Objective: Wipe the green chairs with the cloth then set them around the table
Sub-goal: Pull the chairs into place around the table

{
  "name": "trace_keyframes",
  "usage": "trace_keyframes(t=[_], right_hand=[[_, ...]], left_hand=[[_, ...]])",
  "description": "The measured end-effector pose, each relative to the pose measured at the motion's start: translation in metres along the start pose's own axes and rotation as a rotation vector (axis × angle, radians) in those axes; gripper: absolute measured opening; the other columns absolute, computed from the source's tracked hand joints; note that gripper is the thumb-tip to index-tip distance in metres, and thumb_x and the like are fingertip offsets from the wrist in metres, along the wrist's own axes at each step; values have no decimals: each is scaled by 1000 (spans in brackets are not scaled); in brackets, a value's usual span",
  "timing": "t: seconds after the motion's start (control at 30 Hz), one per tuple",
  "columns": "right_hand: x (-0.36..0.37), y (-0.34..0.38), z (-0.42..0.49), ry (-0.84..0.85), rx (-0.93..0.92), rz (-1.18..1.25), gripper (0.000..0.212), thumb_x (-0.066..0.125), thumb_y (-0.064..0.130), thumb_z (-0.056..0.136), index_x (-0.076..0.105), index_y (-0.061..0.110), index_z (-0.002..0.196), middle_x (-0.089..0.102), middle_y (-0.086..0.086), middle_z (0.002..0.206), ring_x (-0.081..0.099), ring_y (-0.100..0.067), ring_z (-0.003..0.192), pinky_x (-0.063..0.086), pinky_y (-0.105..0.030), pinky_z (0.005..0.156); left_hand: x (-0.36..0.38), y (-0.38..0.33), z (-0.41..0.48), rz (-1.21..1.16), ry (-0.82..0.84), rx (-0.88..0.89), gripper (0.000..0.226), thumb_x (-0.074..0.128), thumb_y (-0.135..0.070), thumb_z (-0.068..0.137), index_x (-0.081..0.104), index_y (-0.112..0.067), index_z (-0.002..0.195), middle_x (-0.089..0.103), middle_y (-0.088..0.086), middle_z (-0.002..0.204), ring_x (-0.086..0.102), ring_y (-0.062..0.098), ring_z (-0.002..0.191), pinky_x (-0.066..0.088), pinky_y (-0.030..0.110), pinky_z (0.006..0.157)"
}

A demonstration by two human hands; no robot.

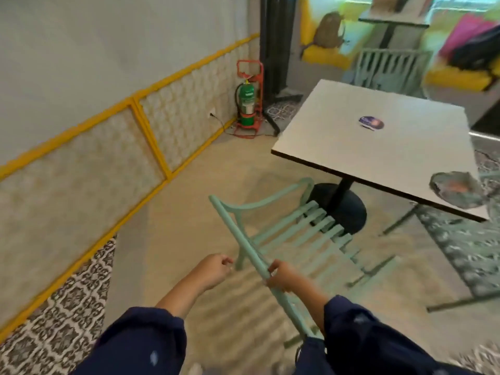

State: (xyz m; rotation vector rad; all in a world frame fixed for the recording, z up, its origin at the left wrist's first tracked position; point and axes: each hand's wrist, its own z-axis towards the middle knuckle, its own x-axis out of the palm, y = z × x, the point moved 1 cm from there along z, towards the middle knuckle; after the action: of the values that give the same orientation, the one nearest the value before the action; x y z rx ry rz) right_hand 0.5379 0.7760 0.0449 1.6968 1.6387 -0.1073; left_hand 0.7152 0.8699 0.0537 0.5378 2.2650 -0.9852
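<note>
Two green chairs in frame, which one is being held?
The near green chair, on this side of the table: the right hand grips its top rail. The far green chair stands beyond the table's far edge, untouched.

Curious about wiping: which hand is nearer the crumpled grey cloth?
Right. The right hand, gripping the mint-green slatted chair, is below-left of the crumpled grey cloth; the left hand is farther left.
</note>
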Motion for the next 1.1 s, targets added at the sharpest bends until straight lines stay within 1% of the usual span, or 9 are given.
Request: trace_keyframes(t=[0.07,0.17,0.33,0.47,0.57,0.67,0.73,0.83,1.1], right_hand=[[12,4,-6,-79,47,24,41,62,16,86,52,12,126,58,-9,111,59,-26,106,48,-32,85],[36,3,-7,-241,117,29,39,48,10,89,50,21,126,54,-10,119,54,-31,108,48,-39,92],[50,1,-8,-238,159,30,62,37,4,90,24,33,143,54,-13,119,57,-31,99,45,-37,78],[55,-7,-4,-197,183,81,73,38,-2,86,19,38,145,57,-12,116,60,-29,96,44,-33,73],[57,-5,3,-230,196,77,76,37,-2,85,19,42,145,59,-11,109,62,-32,95,48,-39,74],[60,0,5,-245,274,26,71,40,1,86,24,39,143,62,-11,111,62,-32,97,49,-39,78],[59,1,10,-245,305,12,62,42,4,87,32,32,142,62,-12,113,62,-31,100,47,-36,77],[54,3,15,-227,340,27,56,44,5,87,40,29,138,62,-10,116,61,-31,104,48,-37,82],[49,-13,18,-237,419,54,56,45,6,87,43,35,135,63,-6,119,60,-29,108,50,-37,90]], left_hand=[[-13,-4,18,132,51,118,34,50,-21,90,59,-17,122,60,6,129,57,21,115,44,27,95],[-28,-11,42,310,59,285,39,50,-18,89,55,-20,128,57,7,131,55,24,119,43,30,97],[-27,-19,94,705,-20,585,52,44,-15,83,45,-21,134,50,1,136,46,25,126,37,41,105],[-21,-23,123,972,64,598,53,40,-16,86,38,-27,138,47,-3,138,38,21,132,10,55,116],[-27,-22,141,1090,71,643,43,43,-22,89,46,-27,131,55,-3,130,44,20,128,1,55,116],[-37,-27,151,1096,116,659,33,49,-39,86,58,-26,114,63,-2,116,51,22,117,14,50,115],[-44,-31,161,1122,173,753,32,52,-50,82,61,-25,99,65,-2,105,54,24,106,31,42,103],[-52,-29,179,1084,274,884,33,52,-59,81,56,-27,87,64,0,97,55,24,97,35,34,85],[-45,-44,177,1178,352,1068,47,38,-57,91,52,-16,108,67,6,107,63,27,100,42,36,77]])
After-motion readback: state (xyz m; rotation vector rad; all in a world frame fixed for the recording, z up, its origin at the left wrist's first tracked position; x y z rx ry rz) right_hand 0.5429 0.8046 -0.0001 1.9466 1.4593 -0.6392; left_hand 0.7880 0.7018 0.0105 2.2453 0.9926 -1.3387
